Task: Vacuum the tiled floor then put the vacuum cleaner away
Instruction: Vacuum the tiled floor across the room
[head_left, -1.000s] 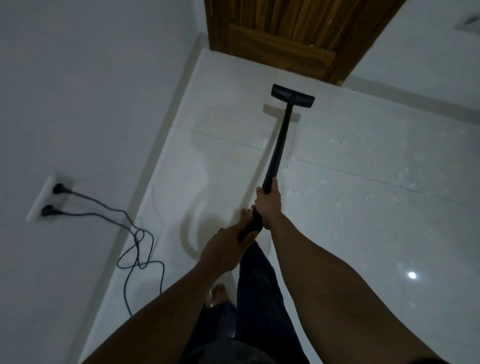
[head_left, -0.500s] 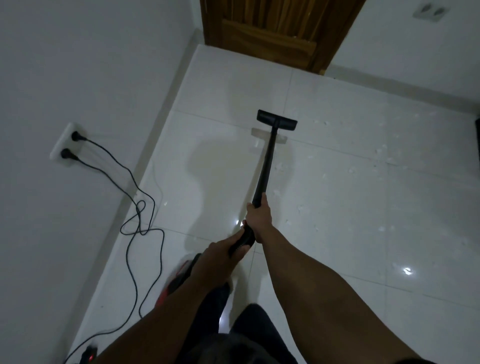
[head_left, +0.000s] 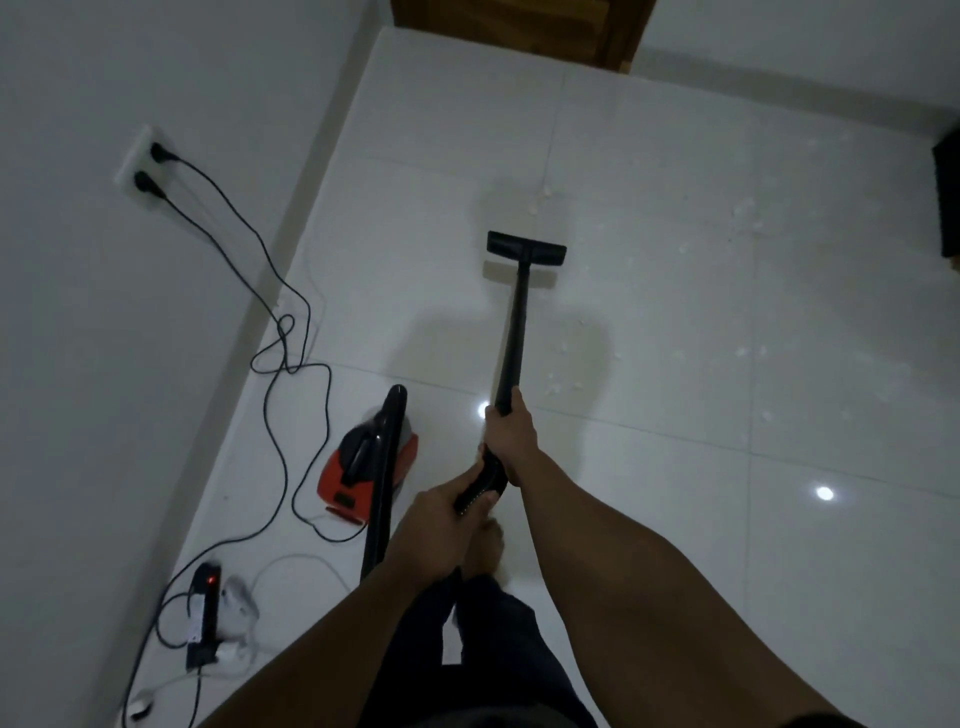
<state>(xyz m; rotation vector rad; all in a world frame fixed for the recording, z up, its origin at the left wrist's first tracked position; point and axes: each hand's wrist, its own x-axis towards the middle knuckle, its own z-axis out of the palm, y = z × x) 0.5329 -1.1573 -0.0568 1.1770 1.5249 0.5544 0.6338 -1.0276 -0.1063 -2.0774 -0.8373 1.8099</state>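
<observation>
Left hand (head_left: 436, 525) and right hand (head_left: 511, 441) both grip the wand (head_left: 514, 332). Scraps (head_left: 746, 221) lie on the floor (head_left: 675, 519) beyond the nozzle (head_left: 525, 250): vacuuming seems unfinished, the vacuum cleaner (head_left: 363, 467) not yet stowed.

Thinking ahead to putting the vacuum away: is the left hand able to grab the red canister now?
Probably not yet. The left hand grips the wand, so it is busy. The red canister sits on the floor to its left, only the hose between; letting go and bending should do.
</observation>
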